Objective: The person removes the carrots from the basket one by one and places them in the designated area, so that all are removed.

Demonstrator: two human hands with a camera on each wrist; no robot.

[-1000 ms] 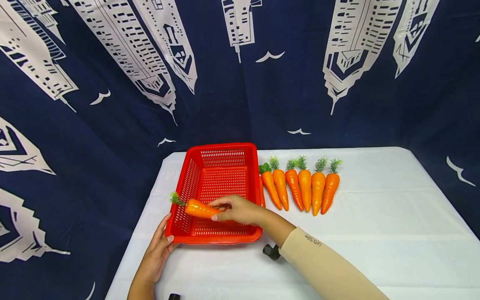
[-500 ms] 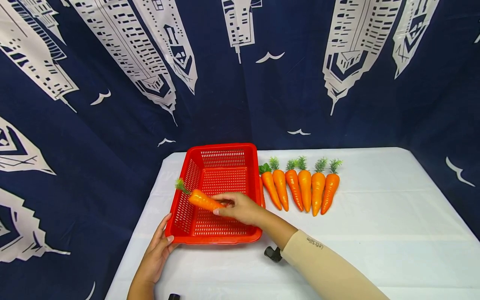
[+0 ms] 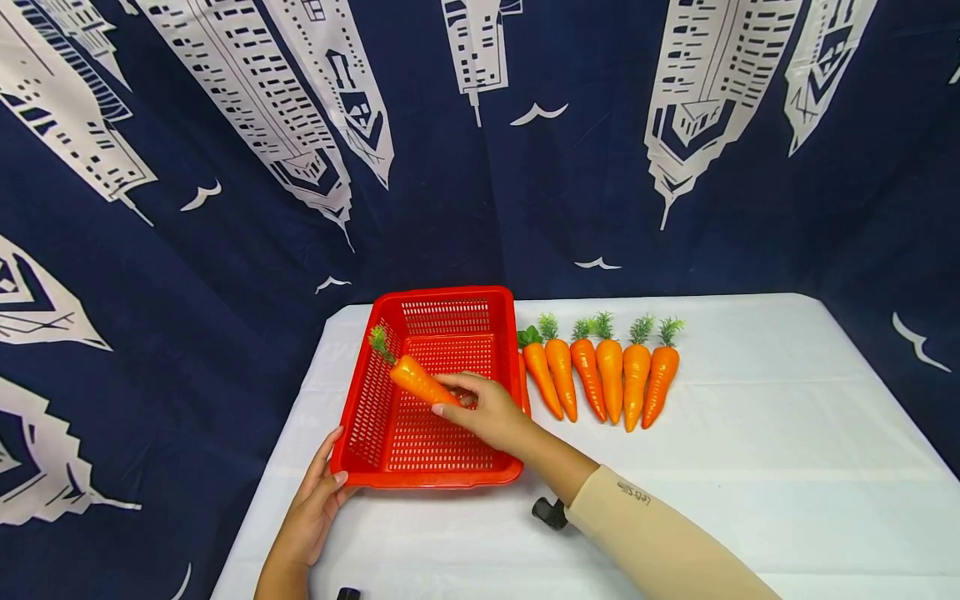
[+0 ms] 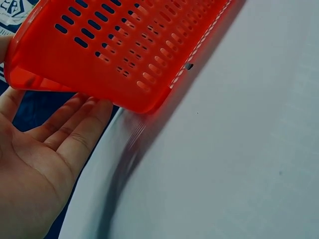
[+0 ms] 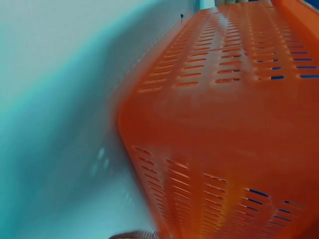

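In the head view my right hand [image 3: 483,408] holds an orange carrot [image 3: 420,381] by its narrow end, above the inside of the red plastic basket [image 3: 427,480]. The carrot slants, with its green top towards the back left. My left hand [image 3: 311,504] grips the basket's front left corner. The left wrist view has the left hand [image 4: 45,154] with fingers under the rim of the slotted basket [image 4: 99,64]. Only the outer corner and walls of the basket [image 5: 209,114] fill the right wrist view; the right hand is hidden there.
Several carrots [image 3: 609,379] lie in a row on the white table [image 3: 787,433], right of the basket; part of another orange one shows against its right wall. A black object [image 3: 550,512] lies near the right forearm. A dark blue printed cloth [image 3: 570,200] hangs behind.
My right hand has moved the carrot back and slightly right over the basket, and its green top has swung further towards the back. The left hand stays at the corner.
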